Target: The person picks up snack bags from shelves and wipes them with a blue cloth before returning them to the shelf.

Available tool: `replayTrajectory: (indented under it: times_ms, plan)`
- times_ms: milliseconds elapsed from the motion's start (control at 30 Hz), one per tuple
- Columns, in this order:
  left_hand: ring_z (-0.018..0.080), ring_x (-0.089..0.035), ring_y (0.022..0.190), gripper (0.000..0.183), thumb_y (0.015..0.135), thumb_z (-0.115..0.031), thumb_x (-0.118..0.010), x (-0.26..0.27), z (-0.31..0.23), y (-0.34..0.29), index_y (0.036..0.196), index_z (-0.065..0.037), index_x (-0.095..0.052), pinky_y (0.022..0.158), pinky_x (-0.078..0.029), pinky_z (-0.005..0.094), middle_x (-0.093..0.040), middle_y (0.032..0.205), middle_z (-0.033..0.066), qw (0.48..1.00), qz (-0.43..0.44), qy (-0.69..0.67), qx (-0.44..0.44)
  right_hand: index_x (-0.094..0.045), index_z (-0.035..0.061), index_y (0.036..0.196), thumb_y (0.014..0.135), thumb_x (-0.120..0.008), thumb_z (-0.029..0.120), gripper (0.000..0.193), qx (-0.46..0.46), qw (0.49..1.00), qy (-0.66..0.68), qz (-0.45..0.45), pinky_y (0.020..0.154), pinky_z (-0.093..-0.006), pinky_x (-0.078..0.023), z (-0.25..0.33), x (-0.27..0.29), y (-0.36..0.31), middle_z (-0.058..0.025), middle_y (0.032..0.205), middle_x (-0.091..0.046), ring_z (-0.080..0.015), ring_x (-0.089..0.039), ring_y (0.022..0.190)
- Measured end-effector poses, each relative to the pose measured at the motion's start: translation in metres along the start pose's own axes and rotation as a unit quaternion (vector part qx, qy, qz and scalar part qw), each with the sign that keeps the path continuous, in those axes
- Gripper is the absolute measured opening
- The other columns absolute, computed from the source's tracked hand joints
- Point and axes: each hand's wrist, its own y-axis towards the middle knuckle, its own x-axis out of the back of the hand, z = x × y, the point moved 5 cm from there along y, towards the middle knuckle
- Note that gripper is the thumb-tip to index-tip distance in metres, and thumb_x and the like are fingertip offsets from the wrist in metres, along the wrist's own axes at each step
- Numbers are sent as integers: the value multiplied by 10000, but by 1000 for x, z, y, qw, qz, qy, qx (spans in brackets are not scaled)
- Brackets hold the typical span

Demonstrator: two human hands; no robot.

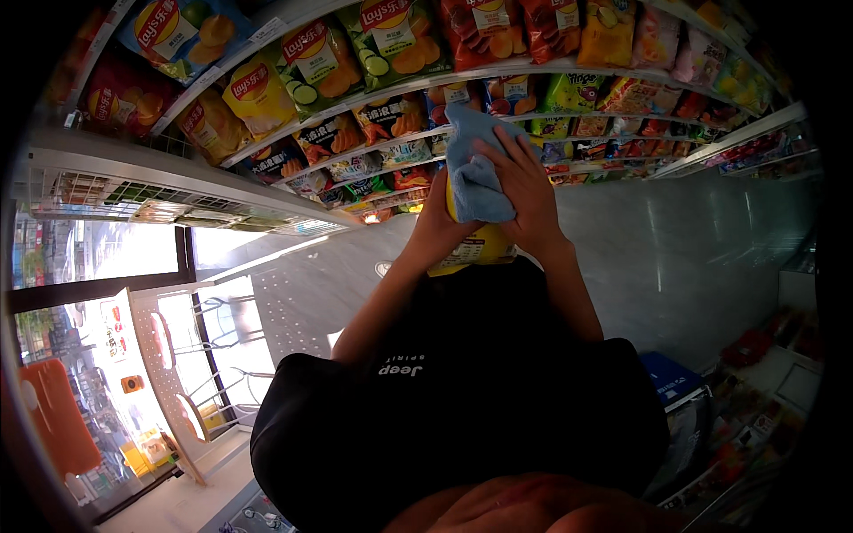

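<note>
My left hand (437, 220) is closed around the left side of a yellow snack bag (475, 247), which I hold up in front of my body. A light blue cloth (480, 182) covers most of the bag's front. My right hand (526, 191) lies over the cloth with its fingers pressing it against the bag. Only the lower end and a strip of the bag's left edge show; the rest is hidden under the cloth and my hands.
Curved shelves ahead carry rows of chip bags (391, 40) and smaller snack packets (409, 153). A grey floor (613, 258) stretches below. At left are a window, wire-legged stools (218, 364) and an orange seat (60, 417). A blue box (671, 377) stands at lower right.
</note>
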Motion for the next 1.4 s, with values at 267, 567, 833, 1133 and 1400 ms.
replayTrajectory:
  times_ms: [267, 567, 833, 1133, 1400]
  plan:
    - [271, -500, 1241, 612, 1017, -333, -359, -27, 18, -20, 1521, -107, -94, 986, -478, 372, -378, 1430, 168, 901, -50, -426, 58, -550, 75, 1281, 907, -512, 291, 434, -63, 972, 226, 6, 1136, -495, -229, -21, -7, 1, -89, 1401, -501, -320, -373, 1371]
    - [274, -555, 1180, 503, 1038, -344, -280, -6, 107, -53, 1420, -24, -347, 972, -500, 401, -492, 1353, 157, 940, -159, -296, 57, -664, 96, 1055, 813, -616, 247, 290, 133, 952, 165, 220, 1134, -513, -238, 39, -32, -25, -26, 1395, -512, -285, -359, 1382]
    - [299, -559, 1170, 490, 1039, -341, -284, 2, 56, -38, 1408, -33, -380, 976, -492, 421, -499, 1352, 168, 811, -180, -549, 90, -667, 57, 1042, 797, -637, 270, 326, 106, 977, 129, 131, 1142, -494, -242, 27, -27, -15, -27, 1407, -497, -274, -354, 1384]
    - [348, -553, 1159, 594, 993, -498, -366, 19, 14, -8, 1379, -50, -415, 1015, -448, 459, -521, 1322, 188, 819, -34, -567, 83, -654, 114, 1136, 834, -627, 329, 372, 146, 980, 49, 127, 1133, -493, -269, 46, -24, -32, -11, 1373, -535, -261, -413, 1350]
    - [245, -680, 910, 434, 1009, -396, -408, 29, 18, -9, 1272, -64, -500, 772, -582, 350, -652, 1096, 142, 823, -35, -548, 143, -517, 72, 1330, 795, -564, 111, 539, -19, 989, 145, 13, 1152, -497, -230, 1, -15, 9, -90, 1455, -438, -311, -317, 1402]
